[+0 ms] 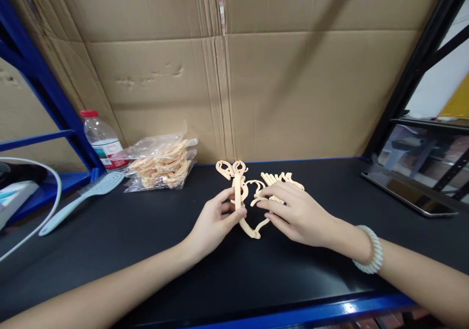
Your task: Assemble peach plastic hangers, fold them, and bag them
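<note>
Cream plastic, apparently a folding clothes hanger (238, 186), held near upright over the middle of the black table (190, 290), hook end up; pinched along its straight bar (238, 198) by the left grip (212, 220), closed on it from either side; right grip (302, 216) loosely curled, fingertips (265, 205) a little apart and beside a short curved piece (254, 202); impossible to tell whether touching or holding it. Best, in judgement, to hold the left pinch steady on the bar, so as to stop any twist; take the curved piece lightly between thumb and one fingertip, not with the whole hand; turn it only in its own flat plane, with slow, even pressure, given the likely risk of snapping from a sideways push; ease off at any stiffness and check for a snag. Mind the long curved arm (248, 228) below the left grip, apparently easy to catch; mind too the cluster of hanger parts (269, 178) partly hidden behind the right grip, near enough to be knocked; leave the other hook (227, 175) at the back untouched.
</note>
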